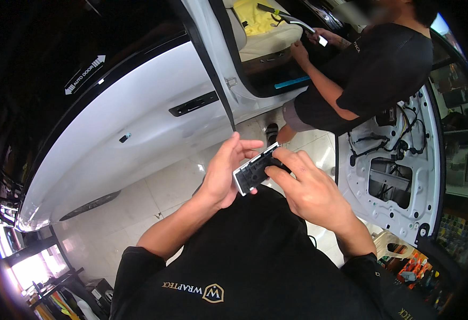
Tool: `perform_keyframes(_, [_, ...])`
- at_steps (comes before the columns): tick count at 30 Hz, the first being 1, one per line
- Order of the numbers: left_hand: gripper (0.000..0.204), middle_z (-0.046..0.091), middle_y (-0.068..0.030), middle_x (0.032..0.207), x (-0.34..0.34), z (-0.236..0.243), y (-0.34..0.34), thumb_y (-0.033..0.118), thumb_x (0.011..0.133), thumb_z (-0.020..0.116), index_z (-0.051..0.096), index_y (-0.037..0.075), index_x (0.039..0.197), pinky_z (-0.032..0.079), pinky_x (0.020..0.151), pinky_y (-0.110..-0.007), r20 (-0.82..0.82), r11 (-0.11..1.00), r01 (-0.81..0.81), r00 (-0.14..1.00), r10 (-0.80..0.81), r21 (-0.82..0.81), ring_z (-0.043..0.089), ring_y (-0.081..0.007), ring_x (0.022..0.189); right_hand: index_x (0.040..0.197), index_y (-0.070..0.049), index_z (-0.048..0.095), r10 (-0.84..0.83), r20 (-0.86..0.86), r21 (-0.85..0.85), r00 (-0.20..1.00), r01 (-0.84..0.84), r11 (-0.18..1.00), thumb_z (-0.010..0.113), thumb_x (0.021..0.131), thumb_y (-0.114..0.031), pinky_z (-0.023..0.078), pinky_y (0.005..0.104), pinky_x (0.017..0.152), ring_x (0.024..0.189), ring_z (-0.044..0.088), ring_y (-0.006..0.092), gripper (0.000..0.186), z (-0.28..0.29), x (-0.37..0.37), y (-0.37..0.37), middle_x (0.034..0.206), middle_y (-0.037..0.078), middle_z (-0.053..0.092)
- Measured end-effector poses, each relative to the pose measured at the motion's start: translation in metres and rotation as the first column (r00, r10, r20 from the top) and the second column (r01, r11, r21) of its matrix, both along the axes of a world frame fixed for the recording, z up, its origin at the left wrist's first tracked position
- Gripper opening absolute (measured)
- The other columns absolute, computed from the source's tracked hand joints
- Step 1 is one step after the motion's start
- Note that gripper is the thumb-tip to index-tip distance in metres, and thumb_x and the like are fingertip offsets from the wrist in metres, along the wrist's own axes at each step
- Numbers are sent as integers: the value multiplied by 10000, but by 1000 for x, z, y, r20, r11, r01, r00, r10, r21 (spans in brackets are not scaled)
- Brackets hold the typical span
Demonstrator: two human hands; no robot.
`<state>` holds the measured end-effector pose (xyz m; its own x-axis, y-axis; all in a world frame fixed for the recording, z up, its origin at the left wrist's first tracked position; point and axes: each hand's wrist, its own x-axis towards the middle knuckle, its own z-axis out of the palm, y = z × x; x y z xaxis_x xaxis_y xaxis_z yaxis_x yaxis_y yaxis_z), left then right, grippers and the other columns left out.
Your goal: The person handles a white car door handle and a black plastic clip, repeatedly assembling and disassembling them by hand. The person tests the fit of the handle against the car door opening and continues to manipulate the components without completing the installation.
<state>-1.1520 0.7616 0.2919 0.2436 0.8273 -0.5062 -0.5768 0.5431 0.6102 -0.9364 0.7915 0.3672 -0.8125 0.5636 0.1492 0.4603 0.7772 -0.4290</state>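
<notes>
Both my hands hold a small oblong car part [252,175] in front of my chest, its moulded black plastic inner side facing up and a white rim along its edges. My left hand [224,173] supports it from the left and below, thumb and index finger apart, with one fingertip showing under the lower edge. From the right, my right hand [311,186] presses thumb and index finger onto the black side near its upper end. Which exact car part it is, I cannot tell.
To the left stands a white sliding car door [138,96] with a black handle recess [194,104]. A co-worker [373,74] in black leans into the doorway at upper right, holding a long trim strip [308,29]. A stripped door panel [389,176] with exposed wiring stands at right, near a plastic stool [391,244].
</notes>
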Motion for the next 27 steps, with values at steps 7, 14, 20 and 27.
perform_keyframes(7, [433, 697, -75, 1291, 1, -2, -10, 184, 1073, 678, 594, 34, 1470, 678, 802, -376, -176, 967, 38, 984, 7, 253, 694, -155, 1108, 1215, -4, 648, -96, -61, -19, 993, 95, 995, 681, 838, -1, 606, 433, 824, 1097, 637, 351, 378, -15, 4, 1, 1322, 172, 573])
perform_keyframes(14, [391, 699, -129, 1293, -9, -10, 4, 163, 1113, 608, 571, -2, 1466, 677, 836, -359, -207, 952, 121, 976, -63, 280, 745, -207, 1030, 1327, -21, 679, -246, -335, -288, 910, 150, 946, 746, 927, -72, 590, 432, 839, 1058, 680, 344, 409, -14, 6, 19, 1269, 178, 625])
perform_keyframes(20, [413, 691, -157, 1329, -17, -7, 37, 168, 1106, 618, 570, 6, 1483, 674, 811, -354, -173, 886, 295, 953, -247, 358, 738, -237, 1060, 1491, -29, 600, -671, -275, -894, 688, 75, 442, 588, 1116, -263, 586, 294, 752, 920, 685, 156, 443, -56, 20, 36, 1212, 123, 703])
perform_keyframes(27, [374, 681, -97, 1201, -38, -7, 78, 180, 1124, 591, 580, 35, 1468, 625, 710, -289, -170, 767, 467, 882, -440, 439, 651, -146, 933, 1416, 4, 628, -773, -297, -954, 561, -140, 264, 524, 1153, -315, 596, 275, 669, 866, 724, 154, 426, -65, -3, 31, 1145, 111, 728])
